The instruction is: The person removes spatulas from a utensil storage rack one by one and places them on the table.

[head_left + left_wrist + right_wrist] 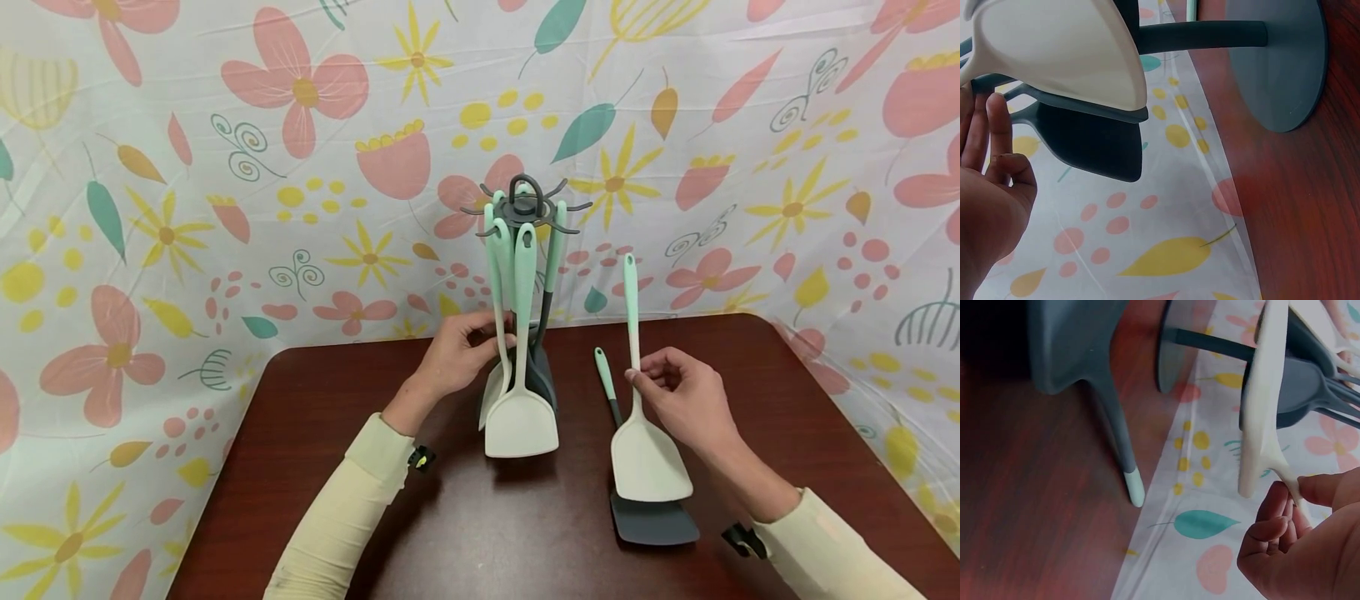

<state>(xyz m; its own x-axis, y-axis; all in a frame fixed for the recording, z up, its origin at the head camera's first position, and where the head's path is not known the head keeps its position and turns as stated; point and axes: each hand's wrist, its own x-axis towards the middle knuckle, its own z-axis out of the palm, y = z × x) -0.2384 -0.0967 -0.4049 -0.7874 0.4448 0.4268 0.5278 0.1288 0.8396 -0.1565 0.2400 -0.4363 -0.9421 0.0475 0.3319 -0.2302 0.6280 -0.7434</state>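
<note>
A utensil stand (521, 208) with a dark hooked top holds several mint-handled utensils. A white spatula (522, 421) hangs at its front, a second white utensil (492, 390) beside it. My left hand (461, 350) reaches in from the left, thumb and forefinger round the stand's middle among the handles; the exact spot they grip is hidden. To the right, my right hand (693, 400) pinches another white spatula (651, 462) by its lower handle, mint end up. In the right wrist view this spatula (1263, 394) shows edge-on. Under it a dark grey spatula (655, 522) lies on the table.
Dark spatulas (1094, 140) hang on the stand, above its round dark base (1288, 81). The brown table (300, 467) has rounded far corners. A flower-printed cloth (480, 75) rises right behind it. A small black device (422, 457) sits at the left wrist.
</note>
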